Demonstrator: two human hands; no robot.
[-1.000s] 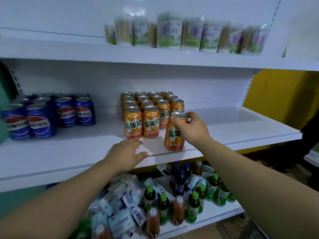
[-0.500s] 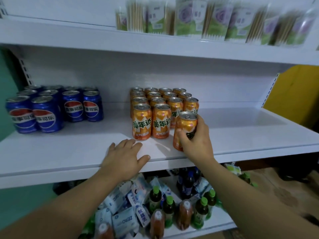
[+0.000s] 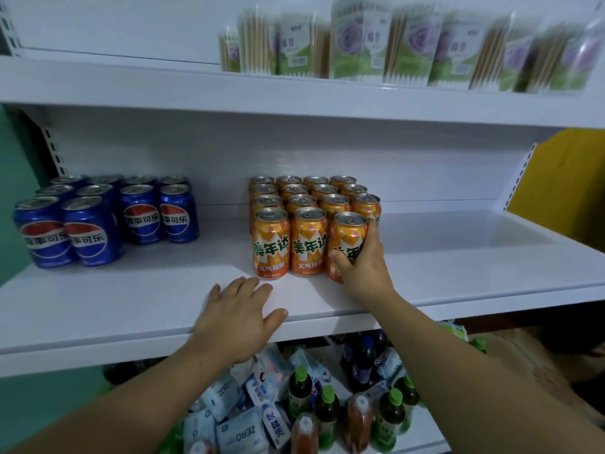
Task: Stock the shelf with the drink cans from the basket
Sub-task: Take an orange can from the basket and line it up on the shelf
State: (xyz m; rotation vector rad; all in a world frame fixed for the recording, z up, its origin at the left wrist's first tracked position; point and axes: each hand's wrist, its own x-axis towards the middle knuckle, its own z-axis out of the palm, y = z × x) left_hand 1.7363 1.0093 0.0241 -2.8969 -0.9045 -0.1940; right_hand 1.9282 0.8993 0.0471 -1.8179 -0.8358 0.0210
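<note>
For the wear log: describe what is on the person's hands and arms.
Both forearms are bare, with no sleeves in view. The left hand and right hand wear no gloves; no rings, watch or bands are visible on the hands or wrists.

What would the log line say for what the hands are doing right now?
right hand: gripping orange can, front row | left hand: flat on shelf edge | blue cans: untouched

Upright orange can [image 3: 347,239] on white shelf [image 3: 458,257]
</note>
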